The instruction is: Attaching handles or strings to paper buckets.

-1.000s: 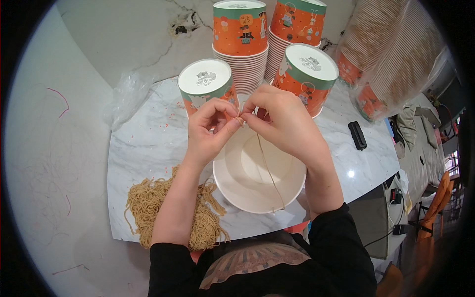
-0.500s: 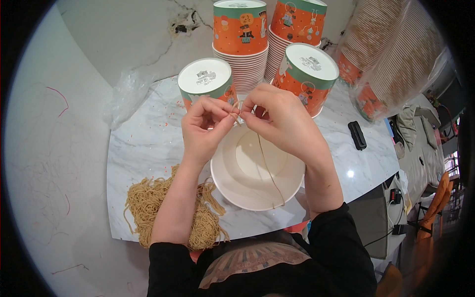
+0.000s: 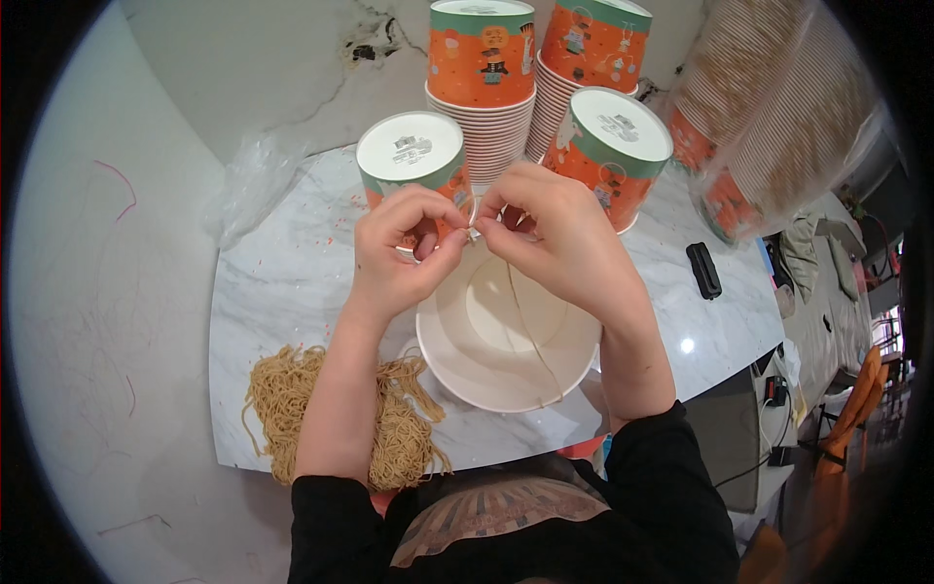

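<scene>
Above a white paper bucket [image 3: 440, 343], my left hand [image 3: 401, 255] and my right hand [image 3: 564, 234] meet, thumbs and fingertips pinched together. Both grip a thin tan cord [image 3: 526, 326], at a small loop or crossing mostly covered by the fingertips. From my right hand the cord hangs across the open bucket to its near rim. The bucket stands mouth up, with nothing but the cord visible in it. Under my left forearm lies a tangled heap of tan cords [image 3: 279, 394]; the forearm hides its middle.
Upside-down orange and green paper buckets [image 3: 413, 146] stand beyond my hands, one at right [image 3: 613, 156], with tall stacks [image 3: 482, 68] behind. Clear plastic wrap [image 3: 253, 190] lies by the wall. A black oblong object [image 3: 702, 271] rests at right, near bagged bucket stacks [image 3: 778, 127].
My left fingers have closed in on the cord, and the loop that showed between the fingertips is now smaller and mostly covered. My right hand keeps its pinch.
</scene>
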A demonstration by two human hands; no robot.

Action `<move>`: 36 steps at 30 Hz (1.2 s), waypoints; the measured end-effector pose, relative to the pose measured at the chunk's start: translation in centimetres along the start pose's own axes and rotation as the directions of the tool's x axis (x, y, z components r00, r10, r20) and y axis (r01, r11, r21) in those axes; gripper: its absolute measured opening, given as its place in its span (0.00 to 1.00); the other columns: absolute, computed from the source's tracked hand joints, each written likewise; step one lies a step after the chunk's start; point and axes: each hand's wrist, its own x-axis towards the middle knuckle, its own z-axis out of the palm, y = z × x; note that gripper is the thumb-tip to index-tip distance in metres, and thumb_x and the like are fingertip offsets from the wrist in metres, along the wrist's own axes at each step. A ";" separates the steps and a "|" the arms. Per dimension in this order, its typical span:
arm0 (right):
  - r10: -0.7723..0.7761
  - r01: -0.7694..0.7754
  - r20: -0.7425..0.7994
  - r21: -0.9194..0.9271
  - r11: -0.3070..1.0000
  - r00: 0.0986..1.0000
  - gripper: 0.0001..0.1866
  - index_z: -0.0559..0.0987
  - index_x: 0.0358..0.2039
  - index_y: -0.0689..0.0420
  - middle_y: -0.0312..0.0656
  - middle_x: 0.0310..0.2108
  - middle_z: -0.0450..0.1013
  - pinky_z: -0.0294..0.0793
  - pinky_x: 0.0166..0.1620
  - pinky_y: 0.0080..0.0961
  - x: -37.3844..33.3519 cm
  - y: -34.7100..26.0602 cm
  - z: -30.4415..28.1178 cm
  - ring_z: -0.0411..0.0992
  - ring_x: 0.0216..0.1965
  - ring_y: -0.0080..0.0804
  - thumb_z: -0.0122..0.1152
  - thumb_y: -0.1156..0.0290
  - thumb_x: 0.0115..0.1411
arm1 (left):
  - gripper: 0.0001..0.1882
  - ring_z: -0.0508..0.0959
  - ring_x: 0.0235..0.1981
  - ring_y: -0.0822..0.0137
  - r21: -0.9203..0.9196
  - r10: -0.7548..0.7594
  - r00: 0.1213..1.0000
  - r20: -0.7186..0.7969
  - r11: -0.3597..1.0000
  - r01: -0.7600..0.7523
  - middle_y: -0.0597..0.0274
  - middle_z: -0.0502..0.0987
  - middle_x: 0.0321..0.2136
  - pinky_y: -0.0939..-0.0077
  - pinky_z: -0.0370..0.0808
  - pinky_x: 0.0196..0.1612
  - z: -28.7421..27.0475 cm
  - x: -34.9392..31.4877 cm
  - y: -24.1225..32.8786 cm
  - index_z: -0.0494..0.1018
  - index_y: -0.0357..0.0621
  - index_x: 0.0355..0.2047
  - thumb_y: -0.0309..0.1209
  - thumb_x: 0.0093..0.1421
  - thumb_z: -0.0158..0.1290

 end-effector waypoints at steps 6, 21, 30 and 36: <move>-0.010 0.010 0.001 0.012 1.000 1.000 0.07 0.79 0.33 0.65 0.41 0.31 0.74 0.76 0.35 0.25 0.0 -0.2 -0.1 0.76 0.30 0.30 0.66 0.74 0.58 | 0.05 0.66 0.21 0.85 -0.146 -0.097 0.993 0.067 0.984 0.106 0.68 0.77 0.31 0.88 0.62 0.24 -0.3 0.0 -0.3 0.76 0.39 0.28 0.17 0.51 0.60; -0.193 0.182 -0.118 -0.098 0.978 0.974 0.06 0.78 0.25 0.60 0.42 0.38 0.73 0.70 0.49 0.39 -0.2 -0.7 0.3 0.72 0.45 0.44 0.67 0.74 0.52 | 0.08 0.66 0.22 0.86 -0.430 -0.664 0.712 0.228 0.588 0.685 0.78 0.75 0.22 0.88 0.60 0.26 -0.4 0.7 2.8 0.81 0.46 0.31 0.35 0.63 0.60; -0.249 0.210 -0.145 -0.240 0.948 0.957 0.07 0.77 0.25 0.58 0.40 0.41 0.75 0.70 0.49 0.36 -0.6 -1.5 0.4 0.73 0.45 0.42 0.69 0.76 0.49 | 0.10 0.67 0.21 0.85 -0.456 -0.697 0.657 0.286 0.504 0.734 0.78 0.73 0.19 0.88 0.60 0.25 -0.9 0.8 3.4 0.81 0.46 0.30 0.38 0.62 0.62; -0.272 0.195 -0.167 -0.370 0.908 0.948 0.08 0.75 0.24 0.57 0.38 0.41 0.75 0.67 0.60 0.46 -0.7 -2.1 1.1 0.73 0.46 0.42 0.69 0.75 0.49 | 0.11 0.67 0.21 0.84 -0.426 -0.704 0.662 0.257 0.533 0.731 0.76 0.73 0.20 0.87 0.60 0.25 -0.8 0.7 3.2 0.80 0.45 0.28 0.38 0.62 0.62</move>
